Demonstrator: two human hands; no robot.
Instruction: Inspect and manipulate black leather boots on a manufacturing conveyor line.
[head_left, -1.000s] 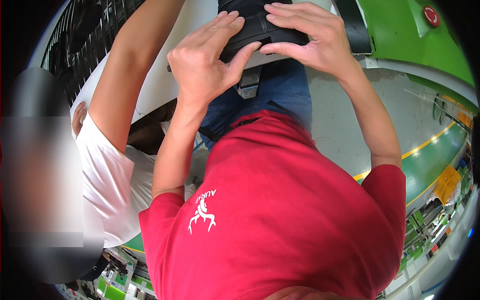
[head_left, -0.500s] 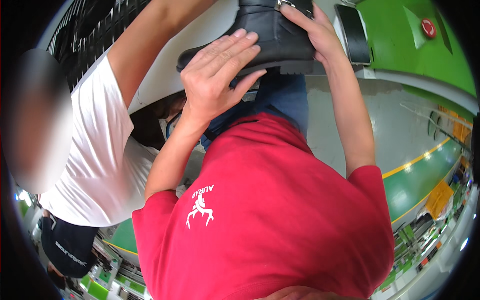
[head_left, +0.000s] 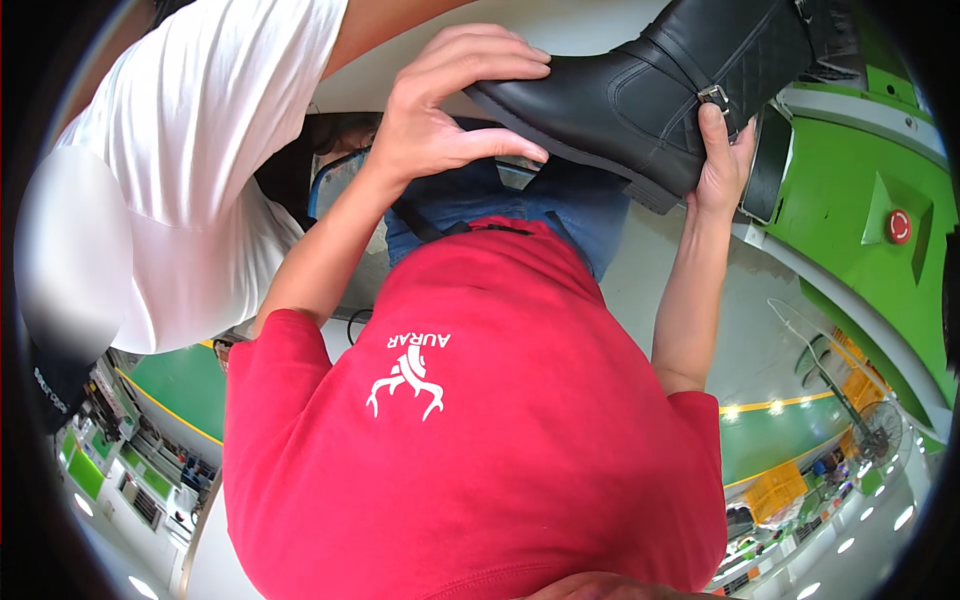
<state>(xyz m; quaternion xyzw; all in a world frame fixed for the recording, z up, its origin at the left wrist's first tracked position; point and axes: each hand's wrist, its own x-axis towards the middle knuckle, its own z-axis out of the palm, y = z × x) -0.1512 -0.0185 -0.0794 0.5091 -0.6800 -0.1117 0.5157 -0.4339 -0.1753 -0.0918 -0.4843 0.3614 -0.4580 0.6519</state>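
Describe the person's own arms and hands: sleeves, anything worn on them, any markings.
Both the left hand and the right hand have bare fingers, with no gloves or rings visible. No watch, bracelet or cable shows on either forearm. The short, plain red sleeves belong to a red T-shirt with a white antler-like print and lettering on its chest.

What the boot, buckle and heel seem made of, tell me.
Boot: smooth black leather or imitation, by its soft sheen and stitched seams. Buckle: probably polished metal, given its silvery glint. Heel: matte black, perhaps rubber, judging by its dull surface.
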